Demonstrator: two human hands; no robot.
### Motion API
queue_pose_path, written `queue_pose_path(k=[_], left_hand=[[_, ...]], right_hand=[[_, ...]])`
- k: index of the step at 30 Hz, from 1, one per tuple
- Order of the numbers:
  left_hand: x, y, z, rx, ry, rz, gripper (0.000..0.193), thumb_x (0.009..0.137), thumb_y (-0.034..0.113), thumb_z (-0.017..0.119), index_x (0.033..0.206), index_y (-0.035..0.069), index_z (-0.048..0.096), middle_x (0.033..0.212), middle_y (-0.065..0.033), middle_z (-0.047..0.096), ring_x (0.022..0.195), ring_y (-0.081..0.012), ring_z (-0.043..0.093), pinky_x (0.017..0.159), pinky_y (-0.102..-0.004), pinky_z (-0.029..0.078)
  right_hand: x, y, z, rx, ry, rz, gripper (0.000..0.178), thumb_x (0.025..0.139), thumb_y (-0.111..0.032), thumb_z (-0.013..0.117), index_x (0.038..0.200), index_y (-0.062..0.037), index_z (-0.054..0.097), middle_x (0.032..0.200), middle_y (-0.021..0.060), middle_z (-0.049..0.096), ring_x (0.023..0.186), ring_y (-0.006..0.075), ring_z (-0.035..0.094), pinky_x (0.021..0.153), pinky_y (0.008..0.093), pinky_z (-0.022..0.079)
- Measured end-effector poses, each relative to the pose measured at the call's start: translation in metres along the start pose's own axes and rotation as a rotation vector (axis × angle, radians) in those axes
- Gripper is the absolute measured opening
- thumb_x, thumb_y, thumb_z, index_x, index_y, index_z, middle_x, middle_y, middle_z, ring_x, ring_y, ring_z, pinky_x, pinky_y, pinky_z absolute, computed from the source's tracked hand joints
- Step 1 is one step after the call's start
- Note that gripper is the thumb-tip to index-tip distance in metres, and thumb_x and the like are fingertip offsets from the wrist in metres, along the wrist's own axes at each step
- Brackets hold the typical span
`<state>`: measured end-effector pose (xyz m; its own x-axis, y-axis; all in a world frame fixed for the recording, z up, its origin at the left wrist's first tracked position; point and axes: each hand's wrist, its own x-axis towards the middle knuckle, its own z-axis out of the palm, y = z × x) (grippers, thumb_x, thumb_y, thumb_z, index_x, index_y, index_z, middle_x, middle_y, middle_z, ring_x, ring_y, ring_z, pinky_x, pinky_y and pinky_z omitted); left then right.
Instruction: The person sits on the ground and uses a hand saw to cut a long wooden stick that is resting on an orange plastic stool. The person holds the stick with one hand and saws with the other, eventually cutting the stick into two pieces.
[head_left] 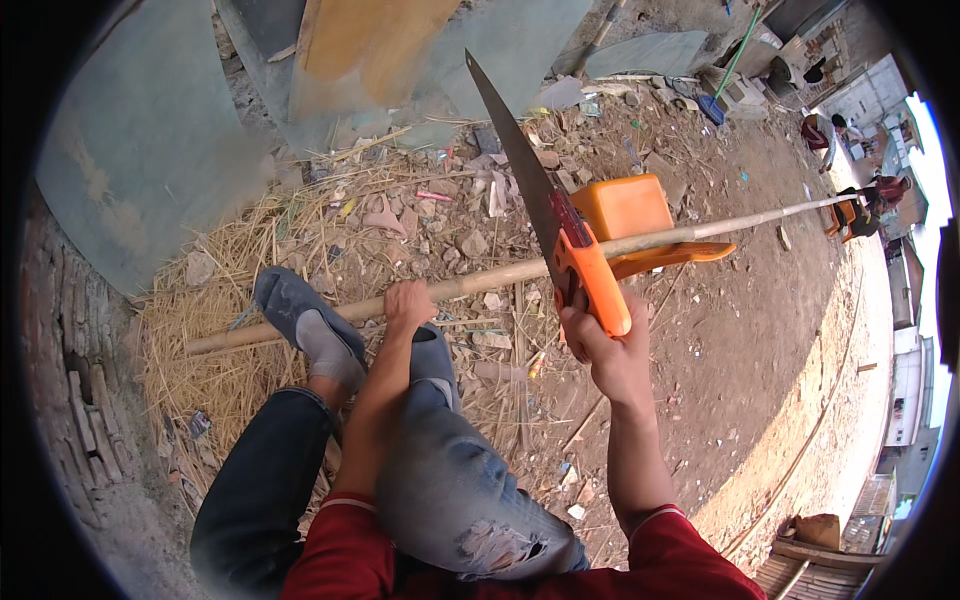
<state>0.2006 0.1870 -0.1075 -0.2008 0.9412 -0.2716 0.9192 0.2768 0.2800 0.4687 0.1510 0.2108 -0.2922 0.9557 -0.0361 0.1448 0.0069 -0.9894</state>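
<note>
A long pale pole [490,278], which looks like bamboo, runs from the straw at lower left toward the far right. My left hand [409,304] is closed around it, just right of my shoe [290,295], which presses on the pole. My right hand [612,350] grips the orange handle of a hand saw [520,150]. Its blade points up and away, crossing the pole in this view; I cannot tell whether the teeth touch it. An orange plastic stool [625,207] lies on its side, with the pole passing across it.
Straw [215,400] and rubble [470,240] cover the ground around my feet. Large grey-green sheets [150,170] lean at the left, beside a brick wall [85,400]. A green-handled broom [712,108] stands at the back. Two people [885,193] are at the far right, near the pole's distant end.
</note>
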Motion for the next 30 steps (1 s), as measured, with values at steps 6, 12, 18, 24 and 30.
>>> queue_pose_path(k=[6, 12, 18, 24, 30], left_hand=[[0.011, -0.029, -0.032, -0.044, -0.209, 0.079, 0.061, 0.067, 0.052, 0.086, 0.106, 0.006, 0.08, 0.111, -0.0215, 0.076, 0.105, -0.036, 0.074, 0.094, -0.0453, 0.059], [0.008, -0.029, -0.031, 0.041, -0.276, -0.019, 0.058, 0.068, 0.048, 0.085, 0.108, 0.006, 0.081, 0.113, -0.0209, 0.077, 0.108, -0.0356, 0.074, 0.099, -0.0439, 0.057], [-0.001, -0.022, -0.037, 0.068, -0.235, -0.038, 0.044, 0.072, 0.035, 0.083, 0.105, 0.006, 0.082, 0.111, -0.0212, 0.077, 0.106, -0.0346, 0.075, 0.097, -0.0427, 0.059], [0.001, -0.018, -0.036, 0.028, -0.186, -0.013, 0.038, 0.072, 0.028, 0.081, 0.102, 0.005, 0.082, 0.106, -0.0198, 0.078, 0.103, -0.0336, 0.076, 0.094, -0.0408, 0.059], [-0.013, -0.018, -0.024, 0.028, -0.148, -0.015, 0.035, 0.072, 0.028, 0.08, 0.099, 0.006, 0.083, 0.1, -0.0182, 0.079, 0.098, -0.0341, 0.077, 0.091, -0.0402, 0.06]], right_hand=[[-0.074, 0.078, 0.002, -0.095, 0.043, 0.155, 0.017, 0.085, -0.01, 0.074, 0.084, -0.0005, 0.059, 0.072, -0.0003, 0.052, 0.067, 0.0107, 0.048, 0.062, 0.0298, 0.042], [-0.097, 0.117, 0.029, -0.303, 0.048, 0.29, 0.02, 0.091, -0.016, 0.072, 0.09, 0.0025, 0.066, 0.067, 0.0057, 0.06, 0.062, 0.0126, 0.055, 0.061, 0.033, 0.046], [-0.111, 0.116, 0.036, -0.259, 0.041, 0.381, 0.019, 0.095, -0.015, 0.069, 0.087, 0.0019, 0.066, 0.066, 0.0025, 0.059, 0.062, 0.0097, 0.055, 0.059, 0.0317, 0.046], [-0.208, 0.079, 0.0, -0.253, 0.031, 0.468, 0.019, 0.094, -0.011, 0.07, 0.079, -0.0015, 0.065, 0.063, -0.0018, 0.057, 0.058, 0.0054, 0.052, 0.053, 0.0288, 0.044], [-0.15, 0.104, 0.015, -0.287, 0.106, 0.4, 0.017, 0.092, -0.008, 0.068, 0.078, 0.0014, 0.064, 0.064, -0.0021, 0.057, 0.059, 0.0065, 0.053, 0.053, 0.0292, 0.044]])
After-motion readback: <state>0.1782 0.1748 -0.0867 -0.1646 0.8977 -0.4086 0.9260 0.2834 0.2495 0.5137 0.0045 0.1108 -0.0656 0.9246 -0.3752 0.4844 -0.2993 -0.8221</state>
